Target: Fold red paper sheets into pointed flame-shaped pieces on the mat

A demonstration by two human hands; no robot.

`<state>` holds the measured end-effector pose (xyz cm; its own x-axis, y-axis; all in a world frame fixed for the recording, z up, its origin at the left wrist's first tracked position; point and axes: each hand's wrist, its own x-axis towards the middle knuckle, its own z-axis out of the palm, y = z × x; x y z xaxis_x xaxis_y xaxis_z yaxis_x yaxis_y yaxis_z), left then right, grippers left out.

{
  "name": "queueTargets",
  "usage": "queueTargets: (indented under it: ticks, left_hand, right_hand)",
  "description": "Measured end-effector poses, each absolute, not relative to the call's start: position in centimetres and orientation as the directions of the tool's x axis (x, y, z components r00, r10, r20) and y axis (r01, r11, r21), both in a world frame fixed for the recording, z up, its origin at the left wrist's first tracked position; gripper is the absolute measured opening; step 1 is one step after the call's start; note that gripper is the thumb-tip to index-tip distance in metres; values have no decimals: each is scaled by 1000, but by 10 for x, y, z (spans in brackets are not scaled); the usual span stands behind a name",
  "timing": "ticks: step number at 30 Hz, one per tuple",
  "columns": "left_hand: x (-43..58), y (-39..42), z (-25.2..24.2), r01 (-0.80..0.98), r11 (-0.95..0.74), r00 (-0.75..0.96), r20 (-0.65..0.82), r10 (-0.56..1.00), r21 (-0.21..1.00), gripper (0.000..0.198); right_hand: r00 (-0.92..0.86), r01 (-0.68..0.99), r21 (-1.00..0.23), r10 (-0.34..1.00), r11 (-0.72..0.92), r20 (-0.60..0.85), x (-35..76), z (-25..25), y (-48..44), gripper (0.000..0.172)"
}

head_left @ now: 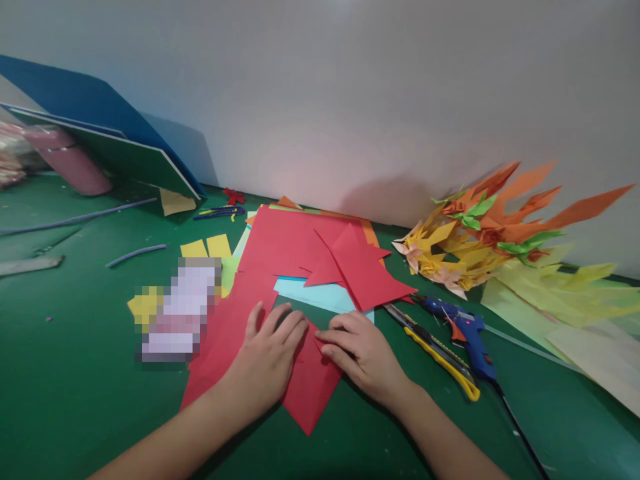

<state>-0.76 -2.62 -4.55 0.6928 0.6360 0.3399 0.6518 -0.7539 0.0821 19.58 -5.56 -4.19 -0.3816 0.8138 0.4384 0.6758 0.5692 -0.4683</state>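
Observation:
A folded piece of red paper [311, 400] lies in front of me with one pointed corner toward me. My left hand [267, 350] rests on its left part, palm down, fingers apart and slightly bent. At its right edge my right hand [367, 353] pinches the paper between thumb and fingers. Under and beside my left hand is a larger red sheet [220, 333]. Just beyond my hands, several cut red paper pieces [373, 270] overlap on a stack of red sheets [285, 233]. A light blue sheet [313, 293] shows between them.
On the right lie a yellow utility knife [437, 353], a blue glue gun [465, 333] with its cord, and orange and yellow folded-paper flowers [500, 227]. Left are a blurred-out object [183, 310], yellow paper squares [217, 247], purple pipe cleaners [135, 255], a pink bottle [70, 160] and leaning boards [125, 153].

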Motion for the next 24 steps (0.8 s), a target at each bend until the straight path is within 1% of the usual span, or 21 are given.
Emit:
queueTargets:
  ticks: [2,4,8,10,13,14,17,19,21,24]
  left_hand:
    - [-8,-26,-45,651,-754,692,339,637,87,40]
    - [-7,-26,-44,646,-758,696,333,636,96,39]
    - [-7,-24,-35,627,-767,725,256,639,139,33]
    - [-9,-23,-31,624,-756,728,203,655,197,30]
    - [-14,-22,-29,591,-738,723,192,664,325,44]
    - [-15,-22,-29,576,-730,713,209,669,368,43]
    - [-17,-21,-31,561,-668,643,251,724,488,28]
    - [-17,-20,-32,560,-615,585,262,768,555,24]
    - [-16,-19,-31,563,-569,535,261,803,599,21]
    - [-17,-17,-28,565,-537,501,256,826,626,21]
  right_hand:
    - [-403,684,-447,809,577,428,195,-40,-56,44]
    - [-419,695,-421,804,583,422,194,-38,-56,44]
    - [-451,698,-377,783,608,428,192,-38,-56,33]
    - [-467,703,-350,772,620,430,192,-39,-56,28]
    - [-493,720,-308,772,621,402,192,-41,-57,28]
    - [-497,726,-303,775,618,390,192,-41,-58,28]
    - [-496,725,-319,784,610,373,193,-41,-60,24]
    - [-494,722,-334,789,606,365,194,-41,-62,23]
    - [-501,732,-322,795,600,343,194,-41,-63,28]
    - [-508,776,-274,821,568,262,192,-40,-63,37]
